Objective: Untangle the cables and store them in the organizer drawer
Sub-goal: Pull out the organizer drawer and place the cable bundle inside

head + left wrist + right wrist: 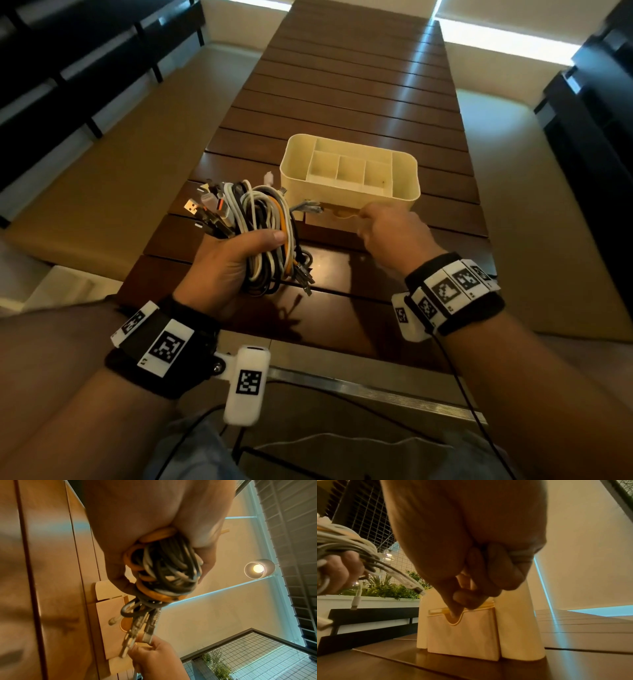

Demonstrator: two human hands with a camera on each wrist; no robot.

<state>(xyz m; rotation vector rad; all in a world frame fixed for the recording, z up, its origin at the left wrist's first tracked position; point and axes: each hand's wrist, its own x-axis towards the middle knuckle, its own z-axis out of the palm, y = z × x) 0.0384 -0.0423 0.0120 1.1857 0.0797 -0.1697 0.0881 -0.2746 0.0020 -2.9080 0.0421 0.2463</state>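
A tangled bundle of cables, white, black and orange with several USB plugs sticking out, is gripped in my left hand above the table's near end. The left wrist view shows the same cable bundle in my fist, its plugs hanging down. The cream organizer stands just beyond, its top compartments empty. Its drawer sticks out a little toward me at the base. My right hand pinches the drawer front at its curved notch, thumb and forefinger curled over the lip.
The organizer stands on a long dark wooden slatted table. Beige bench cushions run along both sides, with dark slatted backrests behind them. A black wire trails from my right wrist over the table's near edge.
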